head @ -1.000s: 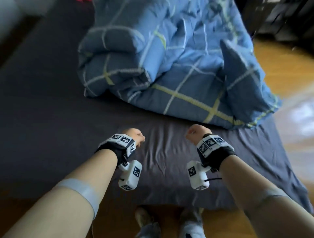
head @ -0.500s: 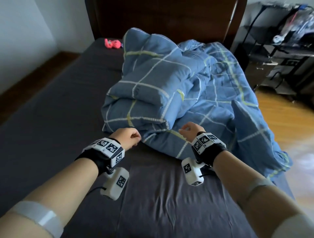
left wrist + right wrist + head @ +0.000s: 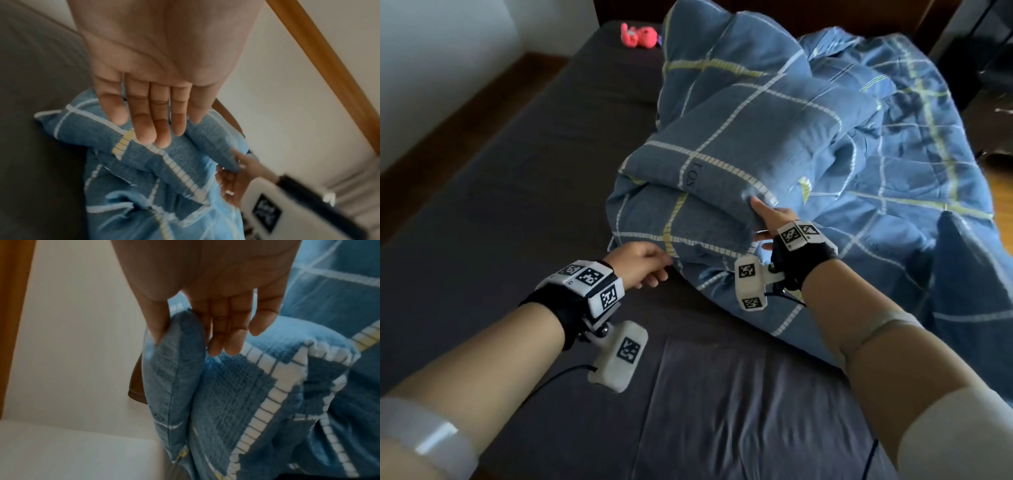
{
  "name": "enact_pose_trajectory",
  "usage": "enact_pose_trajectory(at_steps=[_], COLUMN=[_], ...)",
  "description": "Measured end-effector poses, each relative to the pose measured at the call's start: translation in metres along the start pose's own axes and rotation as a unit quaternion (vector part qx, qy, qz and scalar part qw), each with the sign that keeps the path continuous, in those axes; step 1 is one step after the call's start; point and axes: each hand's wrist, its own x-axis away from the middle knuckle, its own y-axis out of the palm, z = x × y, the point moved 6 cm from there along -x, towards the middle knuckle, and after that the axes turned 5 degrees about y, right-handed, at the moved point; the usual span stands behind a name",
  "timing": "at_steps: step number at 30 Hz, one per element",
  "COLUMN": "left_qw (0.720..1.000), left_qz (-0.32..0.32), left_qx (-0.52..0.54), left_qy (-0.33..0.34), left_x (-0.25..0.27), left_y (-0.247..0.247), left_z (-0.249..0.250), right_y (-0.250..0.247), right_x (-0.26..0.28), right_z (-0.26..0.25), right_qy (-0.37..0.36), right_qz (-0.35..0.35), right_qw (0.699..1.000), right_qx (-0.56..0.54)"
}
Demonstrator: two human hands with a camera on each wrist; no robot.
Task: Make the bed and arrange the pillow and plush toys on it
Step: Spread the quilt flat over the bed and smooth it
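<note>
Both hands have reached the pillow point(image 3: 709, 192) — the right hand point(image 3: 770, 222) now pinches its corner, the left hand point(image 3: 640, 263) opened flat.

One dark grey fitted bed sheet point(image 3: 500, 212) covers the mattress; one crumpled blue checked quilt with white and yellow lines point(image 3: 893, 164) lies on it; one blue checked pillow of matching cloth point(image 3: 722, 154) is on top; one pink plush toy point(image 3: 638, 36) sits alone; two hands, left hand point(image 3: 640, 262) and right hand point(image 3: 770, 222); two white tagged wrist cameras.
</note>
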Motion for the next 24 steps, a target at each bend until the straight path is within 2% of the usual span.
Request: enact_pose_trajectory(at_steps=[3, 6, 9, 11, 13, 14, 16, 20, 22, 24], left_qw=[0.997, 0.992, 0.986, 0.970, 0.946, 0.938, 0.935, 0.953, 0.959, 0.961], left_qz=[-0.001, -0.011, -0.015, 0.006, 0.042, 0.065, 0.096, 0.118, 0.123, 0.116], left_qx=[0.081, 0.127, 0.165, 0.237, 0.317, 0.340, 0.341, 0.278, 0.254, 0.246], left_qy=[-0.001, -0.003, -0.024, -0.051, -0.045, -0.035, -0.018, 0.025, 0.040, 0.051], left_x=[-0.009, -0.013, -0.012, -0.005, 0.002, 0.004, 0.009, 0.015, 0.024, 0.033], left_y=[0.006, 0.019, 0.038, 0.050, 0.058, 0.060, 0.058, 0.039, 0.020, 0.007], left_z=[0.017, 0.032, 0.038, 0.036, 0.036, 0.037, 0.045, 0.065, 0.068, 0.064], right_y=[-0.001, 0.009, 0.023, 0.028, 0.027, 0.024, 0.015, -0.005, -0.015, -0.028], right_x=[0.007, 0.036, 0.074, 0.097, 0.115, 0.121, 0.126, 0.120, 0.117, 0.113], right_z=[-0.004, -0.002, 0.020, 0.040, 0.054, 0.057, 0.061, 0.059, 0.051, 0.047], right_qy=[-0.021, -0.061, -0.098, -0.123, -0.144, -0.156, -0.158, -0.151, -0.167, -0.152], right_qz=[0.013, -0.035, -0.101, -0.132, -0.153, -0.158, -0.160, -0.102, -0.013, 0.075], right_qw=[1.000, 0.997, 0.983, 0.973, 0.972, 0.971, 0.966, 0.956, 0.965, 0.978], right_qx=[0.007, 0.023, 0.119, 0.146, 0.110, 0.088, 0.124, 0.229, 0.204, 0.119])
